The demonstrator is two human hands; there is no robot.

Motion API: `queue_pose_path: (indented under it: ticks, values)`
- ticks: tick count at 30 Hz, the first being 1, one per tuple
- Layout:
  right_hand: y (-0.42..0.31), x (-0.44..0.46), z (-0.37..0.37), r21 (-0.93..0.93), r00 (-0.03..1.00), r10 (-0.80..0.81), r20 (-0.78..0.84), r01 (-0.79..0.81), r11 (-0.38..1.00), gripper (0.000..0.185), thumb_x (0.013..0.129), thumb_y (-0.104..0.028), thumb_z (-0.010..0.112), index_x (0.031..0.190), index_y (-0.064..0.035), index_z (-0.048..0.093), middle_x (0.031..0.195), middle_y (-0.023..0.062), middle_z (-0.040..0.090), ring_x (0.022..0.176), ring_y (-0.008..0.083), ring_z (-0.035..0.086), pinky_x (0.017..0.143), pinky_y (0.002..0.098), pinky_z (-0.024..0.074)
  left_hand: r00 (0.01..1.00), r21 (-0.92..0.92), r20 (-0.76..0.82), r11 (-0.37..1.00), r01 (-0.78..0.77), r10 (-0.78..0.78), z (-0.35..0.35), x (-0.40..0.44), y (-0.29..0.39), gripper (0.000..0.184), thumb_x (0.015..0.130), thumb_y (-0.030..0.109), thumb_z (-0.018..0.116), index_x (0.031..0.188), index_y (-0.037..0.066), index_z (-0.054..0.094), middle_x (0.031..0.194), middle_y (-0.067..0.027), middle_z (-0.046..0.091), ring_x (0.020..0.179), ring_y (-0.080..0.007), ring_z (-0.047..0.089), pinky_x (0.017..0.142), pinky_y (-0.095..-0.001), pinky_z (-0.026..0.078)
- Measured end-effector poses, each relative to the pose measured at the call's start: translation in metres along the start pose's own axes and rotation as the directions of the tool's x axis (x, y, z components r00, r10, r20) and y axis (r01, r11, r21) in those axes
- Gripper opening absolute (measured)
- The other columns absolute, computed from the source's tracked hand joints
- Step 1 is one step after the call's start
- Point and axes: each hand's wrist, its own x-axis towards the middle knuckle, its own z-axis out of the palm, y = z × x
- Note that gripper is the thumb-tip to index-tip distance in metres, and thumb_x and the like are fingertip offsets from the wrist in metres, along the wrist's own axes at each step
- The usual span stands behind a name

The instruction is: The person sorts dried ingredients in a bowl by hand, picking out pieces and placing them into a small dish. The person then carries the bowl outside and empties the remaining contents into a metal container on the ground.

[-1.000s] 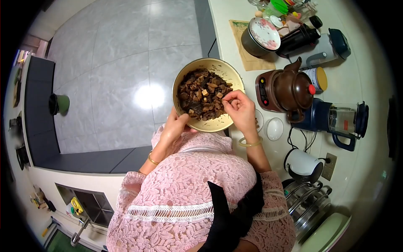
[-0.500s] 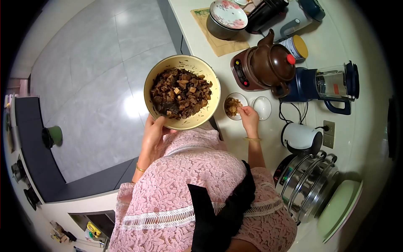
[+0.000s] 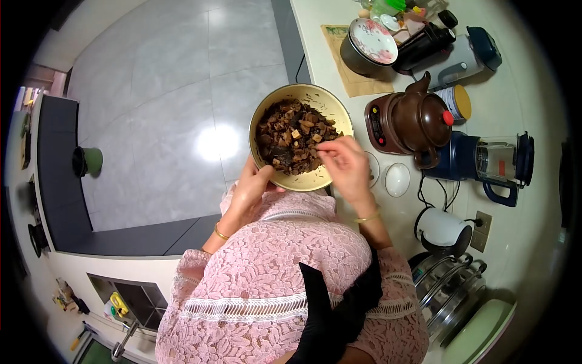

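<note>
Bowl (image 3: 332, 110), in head view, is before you, left of counter (image 3: 397, 215), with dark chopped food (image 3: 290, 128) inside. Your left hand (image 3: 250, 185) clasps its near-left rim. Your right hand (image 3: 344, 165) is nearly closed above the food; whether it pinches something, I cannot tell. Because the grip is one-sided, pressing at right could tilt the bowl, spilling onto floor (image 3: 157, 127).

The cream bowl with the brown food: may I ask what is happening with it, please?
A person holds the cream bowl near its rim with the left hand. The right hand is over the chopped dark-brown food inside, its fingers pinched together; whether they grip a piece is too small to tell. A small white dish and a brown kettle stand on the counter, to the right.
</note>
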Motion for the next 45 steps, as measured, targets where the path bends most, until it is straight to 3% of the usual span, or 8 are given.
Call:
queue_pose_path:
  ticks: [2, 8, 18, 24, 31, 37, 41, 45]
  values:
    - [0.004, 0.007, 0.020, -0.086, 0.991, -0.120, 0.055, 0.125, 0.988, 0.012, 0.071, 0.003, 0.063, 0.082, -0.0016, 0.064, 0.076, 0.0065, 0.054, 0.064, 0.0129, 0.054, 0.053, 0.0228, 0.0433, 1.000, 0.003, 0.008, 1.000, -0.015, 0.014, -0.001, 0.000, 0.000, 0.041, 0.082, 0.002, 0.039, 0.123, -0.001, 0.031, 0.104, -0.0131, 0.053, 0.079, -0.0169, 0.059, 0.056, -0.0247, 0.054]
    - [-0.001, 0.014, 0.033, -0.325, 0.994, -0.035, 0.099, 0.066, 0.944, 0.010, 0.071, -0.006, 0.064, 0.081, -0.0030, 0.062, 0.077, 0.0110, 0.053, 0.065, 0.0280, 0.058, 0.058, 0.0354, 0.0470, 0.995, 0.055, -0.030, 0.994, -0.096, 0.098, 0.005, -0.005, 0.003, 0.044, 0.082, 0.003, 0.042, 0.124, -0.002, 0.032, 0.102, -0.0164, 0.055, 0.071, -0.0190, 0.058, 0.058, -0.0284, 0.052]
    - [0.003, 0.013, 0.039, -0.335, 0.991, 0.022, 0.132, 0.023, 0.942, 0.009, 0.069, -0.007, 0.066, 0.077, -0.0054, 0.062, 0.074, 0.0094, 0.054, 0.060, 0.0251, 0.057, 0.054, 0.0329, 0.0461, 0.992, 0.053, 0.010, 0.991, -0.125, 0.125, 0.000, 0.004, -0.004, 0.043, 0.081, 0.005, 0.042, 0.123, -0.001, 0.034, 0.102, -0.0147, 0.055, 0.074, -0.0191, 0.058, 0.056, -0.0275, 0.052]
    - [0.014, 0.010, 0.031, -0.047, 0.996, 0.075, 0.055, -0.073, 0.996, 0.011, 0.069, 0.003, 0.065, 0.079, -0.0020, 0.064, 0.064, 0.0000, 0.049, 0.053, 0.0055, 0.041, 0.048, 0.0190, 0.0336, 0.994, 0.070, -0.029, 0.993, -0.099, 0.101, 0.004, 0.000, -0.002, 0.042, 0.081, 0.005, 0.042, 0.123, -0.001, 0.034, 0.100, -0.0142, 0.056, 0.071, -0.0176, 0.057, 0.055, -0.0269, 0.051]
    - [0.013, 0.009, 0.020, 0.099, 0.962, 0.245, 0.120, -0.257, 0.961, 0.013, 0.070, 0.004, 0.063, 0.082, -0.0015, 0.061, 0.064, -0.0046, 0.049, 0.048, 0.0001, 0.031, 0.043, 0.0169, 0.0257, 0.996, 0.027, -0.023, 0.996, -0.083, 0.084, 0.003, 0.003, -0.003, 0.041, 0.083, 0.004, 0.042, 0.122, -0.002, 0.034, 0.097, -0.0146, 0.057, 0.065, -0.0176, 0.057, 0.054, -0.0262, 0.050]
    - [0.011, 0.010, 0.026, 0.126, 0.970, 0.226, 0.093, -0.237, 0.963, 0.017, 0.071, 0.005, 0.059, 0.086, -0.0014, 0.062, 0.067, -0.0037, 0.054, 0.046, -0.0003, 0.028, 0.043, 0.0155, 0.0252, 0.996, 0.054, -0.002, 0.995, -0.090, 0.090, 0.002, 0.003, -0.001, 0.040, 0.083, 0.004, 0.041, 0.122, -0.003, 0.034, 0.097, -0.0151, 0.057, 0.067, -0.0180, 0.058, 0.053, -0.0259, 0.050]
    - [0.015, 0.008, 0.020, 0.121, 0.978, 0.179, 0.106, -0.192, 0.974, 0.017, 0.074, 0.007, 0.057, 0.089, 0.0005, 0.061, 0.071, -0.0022, 0.057, 0.049, -0.0016, 0.035, 0.045, 0.0143, 0.0283, 0.996, 0.057, -0.012, 0.995, -0.083, 0.083, 0.003, 0.004, -0.002, 0.040, 0.084, 0.004, 0.041, 0.122, -0.003, 0.034, 0.097, -0.0150, 0.057, 0.067, -0.0183, 0.058, 0.053, -0.0259, 0.050]
    - [0.019, 0.000, -0.003, 0.393, 0.934, 0.342, 0.104, -0.354, 0.849, 0.012, 0.080, 0.006, 0.055, 0.092, 0.0044, 0.058, 0.081, 0.0044, 0.061, 0.070, 0.0050, 0.055, 0.062, 0.0153, 0.0425, 0.999, 0.005, -0.014, 0.999, -0.038, 0.039, 0.001, 0.007, -0.006, 0.041, 0.083, 0.002, 0.040, 0.123, -0.001, 0.032, 0.101, -0.0150, 0.055, 0.071, -0.0184, 0.059, 0.053, -0.0252, 0.052]
